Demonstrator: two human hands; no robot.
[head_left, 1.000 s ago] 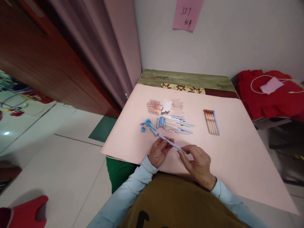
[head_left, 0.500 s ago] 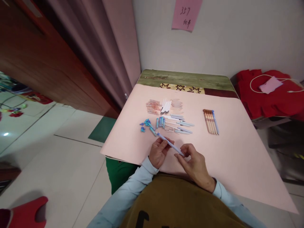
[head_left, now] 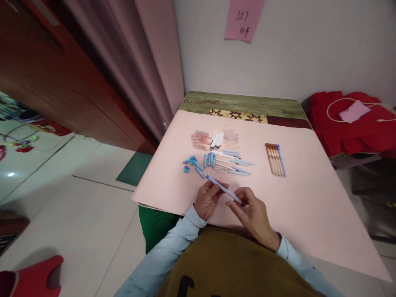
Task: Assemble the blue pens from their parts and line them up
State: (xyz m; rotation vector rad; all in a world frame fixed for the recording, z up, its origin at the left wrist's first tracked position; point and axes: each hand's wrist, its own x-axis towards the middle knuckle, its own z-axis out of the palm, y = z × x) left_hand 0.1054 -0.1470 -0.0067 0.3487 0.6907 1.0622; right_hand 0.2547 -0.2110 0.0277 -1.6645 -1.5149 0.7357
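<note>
While pink-covered table (head_left: 312,198) spreads before me, right hand (head_left: 254,215) curls half-open by pen's tip, thumb apart; can't tell whether fingertips touch. Left hand (head_left: 207,202) pinches blue pen (head_left: 228,192) between thumb and fingers, closed on barrel. Pen slants above table's near side. Looks light, stiff, smooth, perhaps slippery; mid-barrel suits grip. Small blue pieces (head_left: 192,159) lie beyond, leftward.

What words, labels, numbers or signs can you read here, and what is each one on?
"357": handwritten on the pink paper on the wall.
Below it, two handwritten characters: unclear, perhaps "向井".
Reddish clear tubes and finished-looking pens: any print is too small to read.
Pen in the left hand: none readable.
Brown top: black mark, cut off.
</note>
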